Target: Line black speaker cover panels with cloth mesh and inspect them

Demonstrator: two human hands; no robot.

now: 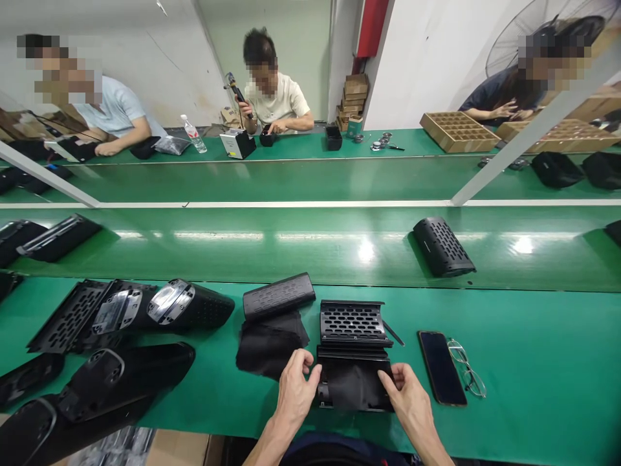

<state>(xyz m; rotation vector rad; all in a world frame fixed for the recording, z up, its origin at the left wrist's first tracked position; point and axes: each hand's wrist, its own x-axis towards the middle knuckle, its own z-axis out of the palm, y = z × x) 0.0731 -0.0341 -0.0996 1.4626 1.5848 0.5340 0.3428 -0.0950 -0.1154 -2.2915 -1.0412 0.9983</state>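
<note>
In the head view, a black curved panel (324,396) lies in front of me with a thin black mesh cloth (356,383) spread over its inner side. My left hand (295,388) is at the panel's left edge, its fingers curled, with a gap between thumb and forefinger. At the opposite edge, my right hand (407,391) pinches the cloth's border against the panel, thumb on top. Just beyond sits a second black panel with slotted holes (353,320), and a thin black strip (394,332) beside it. More black cloth pieces (269,346) are piled left of my hands.
A black slotted casing (279,296) lies behind the cloth pile. Several black housings (140,375) crowd the left. A phone (441,367) and glasses (468,369) are at right. Another casing (442,247) rests on the green belt (291,252). Co-workers sit across, near divided cardboard trays (458,133).
</note>
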